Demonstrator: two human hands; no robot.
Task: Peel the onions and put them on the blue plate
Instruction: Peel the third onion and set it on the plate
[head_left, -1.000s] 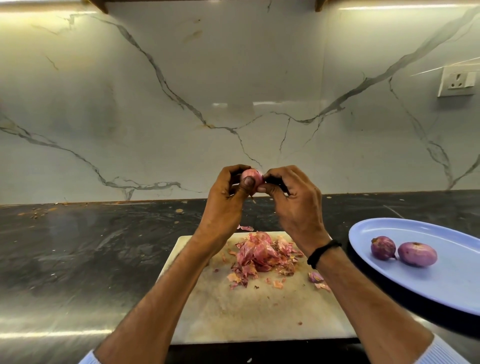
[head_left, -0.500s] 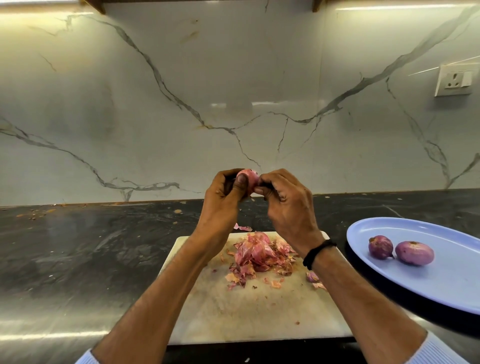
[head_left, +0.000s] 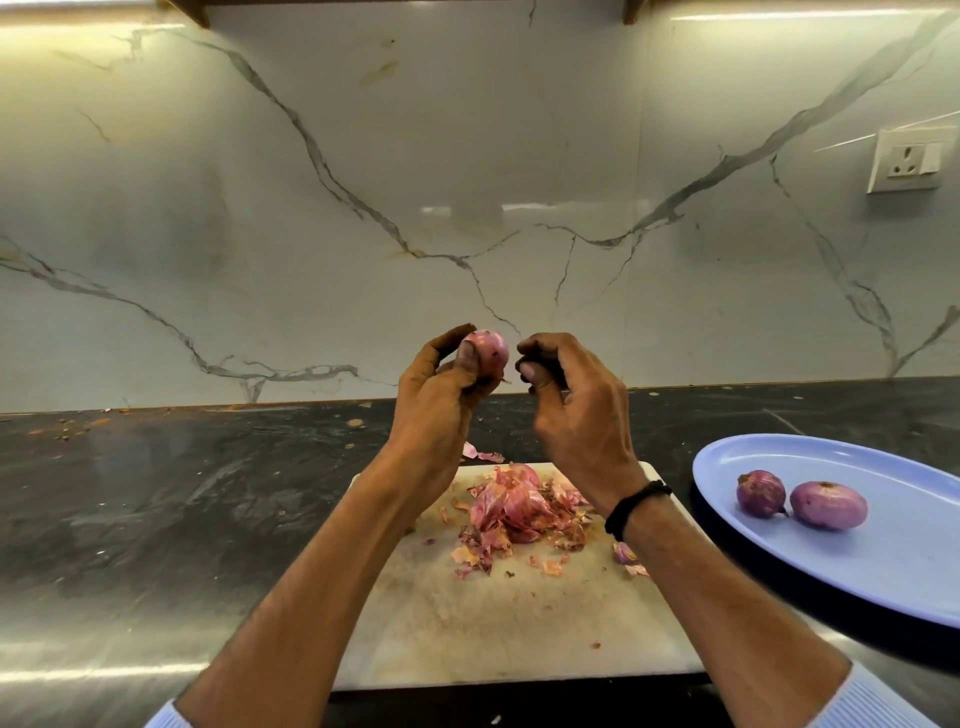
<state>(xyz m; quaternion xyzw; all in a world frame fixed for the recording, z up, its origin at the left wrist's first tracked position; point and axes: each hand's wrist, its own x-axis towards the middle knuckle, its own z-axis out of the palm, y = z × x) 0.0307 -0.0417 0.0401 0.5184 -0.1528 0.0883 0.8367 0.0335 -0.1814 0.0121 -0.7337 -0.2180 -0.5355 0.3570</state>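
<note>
Onion (head_left: 485, 352), one unit, pink with a few dark specks, is gripped in my left hand (head_left: 441, 410) and held up in front of the marble wall (head_left: 467, 182), above the far edge of the cutting board (head_left: 493, 634). My left thumb lies across the near side of the onion and the fingers curl round the back of it. My right hand (head_left: 574, 415) is just beside the onion and not touching it. Its fingers are curled in toward the thumb. Something dark shows between them, but I cannot tell whether it is an object or shadow, so I cannot tell whether this hand holds anything. A black wristband (head_left: 636, 506) sits on my right wrist, and a light blue sleeve (head_left: 872, 701) covers the forearm near the bottom edge. Below my hands, a pile of peel (head_left: 519, 506) lies on the far half of the board, with scraps scattered around it. The board rests on a dark countertop (head_left: 156, 493). To the right, the blue plate (head_left: 883, 571) holds two peeled onions (head_left: 761, 493), side by side and close together. A wall socket (head_left: 906, 161) is mounted at upper right.
</note>
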